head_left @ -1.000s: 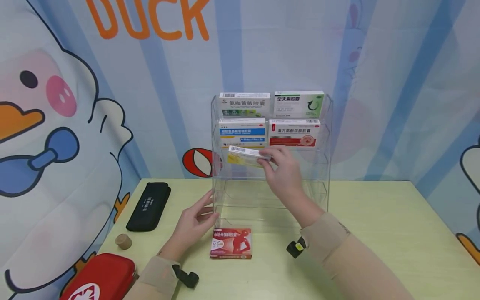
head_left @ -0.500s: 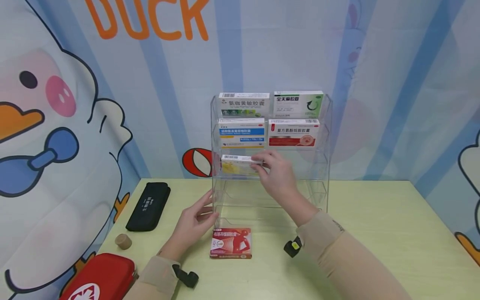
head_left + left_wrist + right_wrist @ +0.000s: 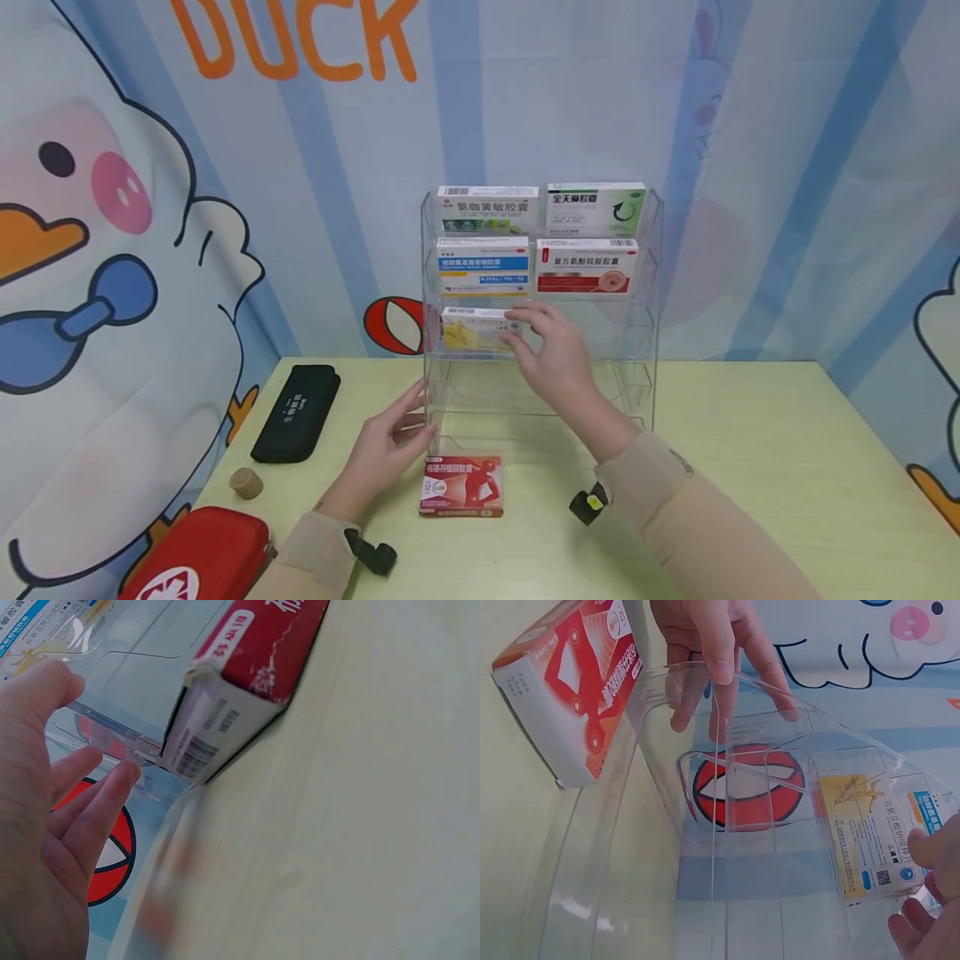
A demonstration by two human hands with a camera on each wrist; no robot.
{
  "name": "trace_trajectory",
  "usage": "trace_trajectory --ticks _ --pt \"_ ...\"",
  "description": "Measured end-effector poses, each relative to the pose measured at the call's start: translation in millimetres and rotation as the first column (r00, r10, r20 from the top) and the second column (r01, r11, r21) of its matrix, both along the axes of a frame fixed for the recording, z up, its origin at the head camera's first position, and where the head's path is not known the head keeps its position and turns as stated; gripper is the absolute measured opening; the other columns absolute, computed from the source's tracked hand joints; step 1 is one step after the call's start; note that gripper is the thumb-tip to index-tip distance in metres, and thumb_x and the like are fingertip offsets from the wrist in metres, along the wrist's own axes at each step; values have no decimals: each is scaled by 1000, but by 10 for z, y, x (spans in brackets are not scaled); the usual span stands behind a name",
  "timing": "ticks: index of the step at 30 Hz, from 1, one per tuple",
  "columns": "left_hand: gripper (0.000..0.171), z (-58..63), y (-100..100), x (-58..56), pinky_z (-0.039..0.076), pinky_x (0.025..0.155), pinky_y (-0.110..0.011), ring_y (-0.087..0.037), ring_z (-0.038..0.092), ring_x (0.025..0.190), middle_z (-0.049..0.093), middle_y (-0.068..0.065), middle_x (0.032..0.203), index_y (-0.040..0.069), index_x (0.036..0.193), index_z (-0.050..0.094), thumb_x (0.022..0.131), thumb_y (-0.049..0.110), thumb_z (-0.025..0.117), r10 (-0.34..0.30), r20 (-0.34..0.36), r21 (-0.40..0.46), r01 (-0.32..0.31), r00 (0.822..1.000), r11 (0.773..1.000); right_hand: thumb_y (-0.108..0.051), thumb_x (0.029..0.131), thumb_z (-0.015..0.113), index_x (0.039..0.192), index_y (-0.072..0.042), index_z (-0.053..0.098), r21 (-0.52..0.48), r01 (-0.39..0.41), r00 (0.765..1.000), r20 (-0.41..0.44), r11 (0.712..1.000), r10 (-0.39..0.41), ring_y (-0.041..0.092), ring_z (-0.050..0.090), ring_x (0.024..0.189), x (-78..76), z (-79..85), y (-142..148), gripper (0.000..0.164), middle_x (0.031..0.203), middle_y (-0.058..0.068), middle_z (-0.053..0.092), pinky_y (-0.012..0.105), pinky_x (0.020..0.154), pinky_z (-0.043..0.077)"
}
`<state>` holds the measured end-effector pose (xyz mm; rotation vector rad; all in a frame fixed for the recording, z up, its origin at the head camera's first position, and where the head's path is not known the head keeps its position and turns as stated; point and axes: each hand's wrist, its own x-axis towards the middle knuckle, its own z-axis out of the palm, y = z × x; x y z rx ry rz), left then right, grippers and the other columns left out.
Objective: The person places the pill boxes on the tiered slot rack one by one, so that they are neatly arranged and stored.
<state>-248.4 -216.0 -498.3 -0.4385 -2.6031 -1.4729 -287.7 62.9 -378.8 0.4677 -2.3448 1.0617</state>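
A clear acrylic display rack (image 3: 540, 383) stands on the table. My right hand (image 3: 558, 350) pinches the right end of a yellow-and-white medicine box (image 3: 472, 332), thumb on its front face. This box stands at the left of the rack's third tier, under the blue-and-white box (image 3: 482, 267); its yellow face also shows in the right wrist view (image 3: 866, 832). My left hand (image 3: 392, 442) rests against the rack's lower left side, fingers fairly straight and spread; the thumb is at the front edge. Just in front of the rack lies a red medicine box (image 3: 461, 486).
Higher tiers hold a green-and-white box (image 3: 596, 210), a white box (image 3: 487, 210) and a red-and-white box (image 3: 587, 268). To the left lie a black case (image 3: 297, 413), a small cork-like cylinder (image 3: 246, 482) and a red first-aid case (image 3: 210, 554). A printed curtain (image 3: 787, 183) hangs behind.
My right hand has brought the yellow-and-white medicine box down and left into the third tier. Its tilt has levelled and more of its front shows. My left hand has stayed in place.
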Motion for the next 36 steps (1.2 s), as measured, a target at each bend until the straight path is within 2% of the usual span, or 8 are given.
trace_trajectory --ticks 2,4,10,20,28,36 --pt "73 4 1 2 59 101 -32 -22 68 125 60 1 148 53 154 33 94 40 73 3 3 -1 -2 1000 1000 -25 91 78 121 -16 73 -1 13 1000 -14 1000 -13 22 60 129 36 -15 11 31 133 2 67 45 113 51" --pt "73 9 2 5 59 101 -31 -22 68 125 60 1 148 53 154 33 94 40 73 4 6 -5 -4 1000 1000 -27 91 78 121 -15 72 -2 6 999 -32 1000 -6 23 62 125 78 -46 24 33 131 4 67 44 108 54" --pt "72 26 9 16 59 101 -32 -22 68 125 60 1 149 54 153 33 94 42 73 9 9 -7 -9 1000 1000 -28 90 79 123 -12 71 -6 -67 997 -46 998 66 25 67 108 236 -218 11 37 121 7 69 41 91 62" --pt "72 42 17 24 59 101 -33 -23 68 126 59 0 149 54 153 33 94 40 73 11 18 -9 -11 1000 1000 -31 89 80 134 -13 65 31 -161 985 65 987 158 22 69 109 557 -510 -69 50 125 5 69 37 92 63" --pt "74 48 21 28 59 100 -34 -23 68 125 60 0 148 54 153 33 94 38 74 12 9 -11 -12 1000 1000 -31 90 79 135 -11 64 28 -216 969 129 976 210 25 70 107 686 -708 -100 52 125 4 69 38 90 64" --pt "74 30 19 17 60 99 -34 -24 69 123 60 -1 148 53 154 33 94 39 74 5 -9 -11 -5 1000 1000 -31 88 81 135 -14 64 74 -236 952 217 969 215 17 70 103 808 -885 -136 52 125 1 69 32 86 64"
